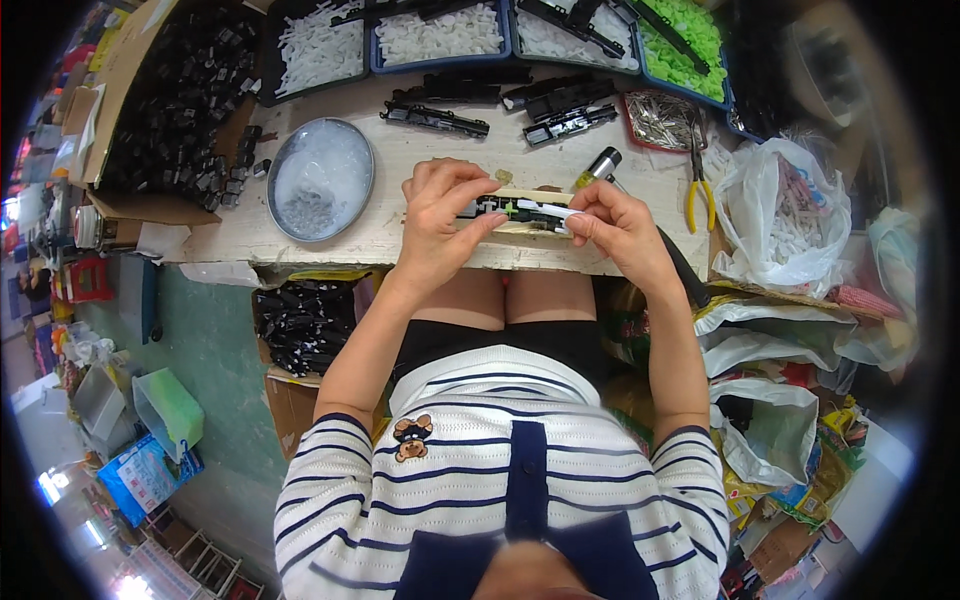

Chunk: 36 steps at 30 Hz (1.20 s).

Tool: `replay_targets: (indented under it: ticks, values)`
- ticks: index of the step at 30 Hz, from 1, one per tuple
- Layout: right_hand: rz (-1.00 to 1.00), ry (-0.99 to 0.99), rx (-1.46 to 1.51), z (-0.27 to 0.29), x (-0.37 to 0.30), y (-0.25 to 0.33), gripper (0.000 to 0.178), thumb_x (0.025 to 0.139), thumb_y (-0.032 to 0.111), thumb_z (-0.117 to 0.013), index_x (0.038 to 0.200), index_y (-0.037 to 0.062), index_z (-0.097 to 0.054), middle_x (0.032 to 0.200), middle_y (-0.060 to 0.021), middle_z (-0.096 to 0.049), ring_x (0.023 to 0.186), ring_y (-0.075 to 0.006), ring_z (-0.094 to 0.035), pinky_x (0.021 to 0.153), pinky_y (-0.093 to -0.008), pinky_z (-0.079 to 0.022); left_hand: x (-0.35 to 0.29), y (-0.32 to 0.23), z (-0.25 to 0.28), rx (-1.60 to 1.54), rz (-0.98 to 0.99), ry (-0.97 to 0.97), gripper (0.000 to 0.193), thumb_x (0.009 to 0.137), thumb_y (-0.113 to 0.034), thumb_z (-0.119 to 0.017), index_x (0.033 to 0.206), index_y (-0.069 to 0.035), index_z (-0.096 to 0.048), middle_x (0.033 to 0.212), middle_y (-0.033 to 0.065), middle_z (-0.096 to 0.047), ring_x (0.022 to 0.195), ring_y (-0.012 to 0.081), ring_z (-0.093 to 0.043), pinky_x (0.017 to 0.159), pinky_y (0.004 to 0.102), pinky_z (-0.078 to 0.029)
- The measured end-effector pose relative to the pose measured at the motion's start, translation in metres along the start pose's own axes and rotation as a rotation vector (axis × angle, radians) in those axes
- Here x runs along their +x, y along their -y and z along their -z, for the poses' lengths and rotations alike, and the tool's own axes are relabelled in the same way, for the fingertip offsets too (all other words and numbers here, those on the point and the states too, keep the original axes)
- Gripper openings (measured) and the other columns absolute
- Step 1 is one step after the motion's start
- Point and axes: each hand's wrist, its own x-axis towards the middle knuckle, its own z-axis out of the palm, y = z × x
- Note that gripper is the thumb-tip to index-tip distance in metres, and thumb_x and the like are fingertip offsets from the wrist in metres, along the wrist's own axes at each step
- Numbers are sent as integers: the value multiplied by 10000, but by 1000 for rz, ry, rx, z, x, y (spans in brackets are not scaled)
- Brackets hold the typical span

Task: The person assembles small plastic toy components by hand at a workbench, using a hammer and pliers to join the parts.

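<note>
Near the front edge of the table, my left hand [437, 213] has thumb and fingers closed around the left end of a long black plastic housing [491, 205]. Small white and green pieces show inside it. My right hand [618, 228] pinches a slim white plastic piece [545, 209] at the housing's right end. Its left tip lies over the housing; whether it is seated there I cannot tell. A wooden strip [535, 195] runs just behind the housing. Beyond my right hand lies a tool with a yellow-and-black end [598, 168].
Behind are several black housings [435, 119] and trays of white [440, 38] and green parts [683, 50]. A round metal pan [366, 185] and a carton of black pieces [180, 110] stand left. Yellow-handled pliers [700, 200], a red tray of metal pieces [660, 118] and a plastic bag [785, 215] are right.
</note>
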Motion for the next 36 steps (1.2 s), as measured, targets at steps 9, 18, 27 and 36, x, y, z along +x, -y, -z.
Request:
replay_targets:
  ticks: [9,18,27,36]
  values:
    - [4,16,-67,-4,9,-3,123,836,110,-624,870,13,-556,694,3,-568,618,-52,-516,547,-199,-395,0,-2,-18,93,58,23,312,618,-147,-751,911,-80,-668,946,35,-573,964,217,-451,820,364,-278]
    - [48,23,-100,-6,14,-8,120,815,98,-623,843,0,-559,671,-26,-577,600,-76,-530,565,-235,-423,0,-1,-19,95,47,17,336,622,-163,-755,938,-90,-667,928,33,-560,927,211,-443,803,358,-277]
    - [-27,71,-45,-6,17,3,119,822,92,-619,824,-5,-550,671,-18,-577,605,-71,-529,571,-224,-430,0,-2,-18,96,58,22,336,618,-153,-757,936,-95,-666,921,31,-556,923,211,-445,796,359,-279]
    - [-19,47,-88,-7,20,-6,120,816,109,-628,825,8,-563,647,-15,-568,589,-68,-522,555,-228,-423,-1,-2,-20,74,69,-6,247,615,-132,-750,847,-107,-668,884,6,-555,913,204,-450,794,357,-273]
